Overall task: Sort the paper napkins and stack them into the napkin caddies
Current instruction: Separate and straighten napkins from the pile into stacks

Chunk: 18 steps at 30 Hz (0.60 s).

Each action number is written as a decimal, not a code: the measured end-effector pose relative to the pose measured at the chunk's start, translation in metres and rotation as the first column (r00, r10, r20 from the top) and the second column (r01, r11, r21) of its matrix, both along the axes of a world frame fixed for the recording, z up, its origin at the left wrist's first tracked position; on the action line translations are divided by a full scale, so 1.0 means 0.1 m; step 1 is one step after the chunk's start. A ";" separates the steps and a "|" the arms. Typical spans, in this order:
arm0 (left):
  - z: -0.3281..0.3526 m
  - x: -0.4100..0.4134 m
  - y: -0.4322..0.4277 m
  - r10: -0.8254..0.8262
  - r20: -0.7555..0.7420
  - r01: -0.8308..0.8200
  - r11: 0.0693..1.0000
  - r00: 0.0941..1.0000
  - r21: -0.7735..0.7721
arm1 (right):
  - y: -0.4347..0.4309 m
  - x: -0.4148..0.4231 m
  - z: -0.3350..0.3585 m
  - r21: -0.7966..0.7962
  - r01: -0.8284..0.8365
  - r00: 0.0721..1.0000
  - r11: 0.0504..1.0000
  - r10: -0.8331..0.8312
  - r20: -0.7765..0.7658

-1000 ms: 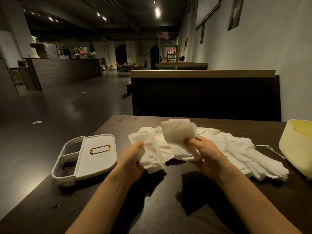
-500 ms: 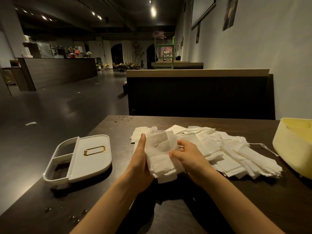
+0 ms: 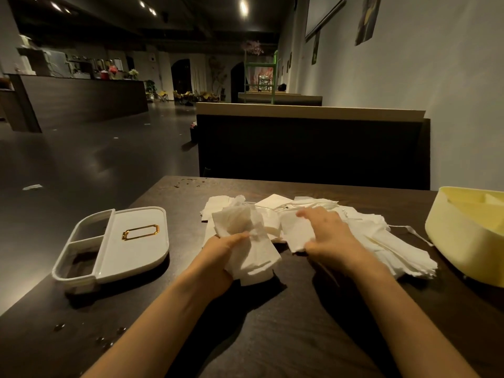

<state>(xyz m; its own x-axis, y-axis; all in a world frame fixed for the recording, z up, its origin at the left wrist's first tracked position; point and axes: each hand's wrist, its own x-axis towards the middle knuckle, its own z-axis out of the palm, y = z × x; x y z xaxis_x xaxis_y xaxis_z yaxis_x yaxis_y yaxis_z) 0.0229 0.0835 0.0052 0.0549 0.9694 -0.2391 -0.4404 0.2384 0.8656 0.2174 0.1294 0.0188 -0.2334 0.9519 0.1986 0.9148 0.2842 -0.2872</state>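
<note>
Two caddies wait on the table point(image 3: 272, 336), neither with a napkin in it that I can see. The white caddy point(image 3: 136, 255) sits well to the left, its lid covering most of it and two small compartments open at its left end. The yellow caddy point(image 3: 463, 249) stands at the right edge, its inside only partly in view. I judge I'm in the gathering step. My left hand point(image 3: 218, 257) is clamped around a small bundle point(image 3: 248, 249) of napkins, thumb across the top sheet, at the near-left edge of the loose pile point(image 3: 381, 241). My right hand point(image 3: 330, 236) lies on that pile with fingers spread and fairly straight, pressing on a single folded napkin; I can't tell whether the thumb has got under its edge. Next, as I read it, I lift that sheet free without dragging its neighbours, square it onto the bundle, and only then carry the stack to a caddy. The sheets look thin and limp, so a light pinch at a folded edge should serve better than a flat push.
</note>
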 end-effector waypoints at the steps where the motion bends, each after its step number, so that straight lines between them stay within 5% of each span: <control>1: 0.03 -0.01 -0.02 -0.021 0.011 0.021 1.000 1.000 -0.006 | 0.01 0.07 -0.01 -0.077 0.021 0.994 0.997 -0.012 0.113; 3: 0.07 -0.02 -0.04 -0.056 0.038 0.057 0.998 0.998 -0.021 | 0.04 0.14 -0.05 -0.167 0.050 0.981 0.985 -0.016 0.195; 12: 0.17 -0.06 -0.09 -0.061 0.086 0.067 0.995 0.994 -0.075 | 0.17 0.21 -0.21 0.068 0.117 0.991 0.991 -0.121 0.059; 18: 0.18 -0.05 -0.09 -0.050 0.074 0.057 0.994 0.996 -0.089 | 0.18 0.21 -0.16 0.059 0.101 0.995 0.993 -0.101 0.003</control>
<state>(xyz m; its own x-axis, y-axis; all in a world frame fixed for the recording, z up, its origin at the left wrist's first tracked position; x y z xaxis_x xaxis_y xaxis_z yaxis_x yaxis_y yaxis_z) 0.0181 0.0744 0.0232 0.1263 0.9392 -0.3194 -0.4851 0.3393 0.8059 0.2384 0.1469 0.0025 -0.1381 0.9575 0.2532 0.9414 0.2064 -0.2669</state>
